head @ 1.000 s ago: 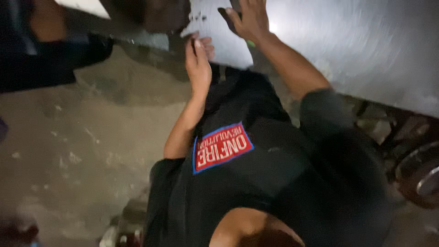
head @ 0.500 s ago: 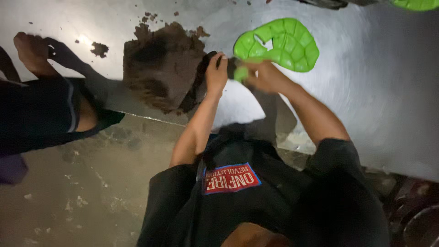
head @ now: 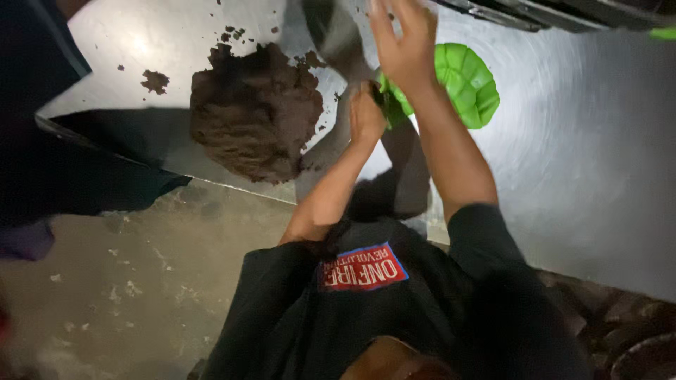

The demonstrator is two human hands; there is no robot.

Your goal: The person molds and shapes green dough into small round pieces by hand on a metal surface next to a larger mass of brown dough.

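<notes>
Left hand (head: pixel 366 112) grips green scoop's (head: pixel 461 84) edge — rt hand (head: pixel 405 42) open above it (fingers spread), brown heap (head: pixel 253 112) beside.

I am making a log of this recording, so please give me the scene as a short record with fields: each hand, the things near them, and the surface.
left hand: closed left hand, resting on the table, touching the handle end of the green mould
right hand: open right hand, fingers spread, raised above the mould
mould: bright green ribbed plastic mould, lying flat
material: dark brown crumbly heap, left of the hands, crumbs scattered around
surface: shiny grey metal table
other: dark clothing at left edge
</notes>
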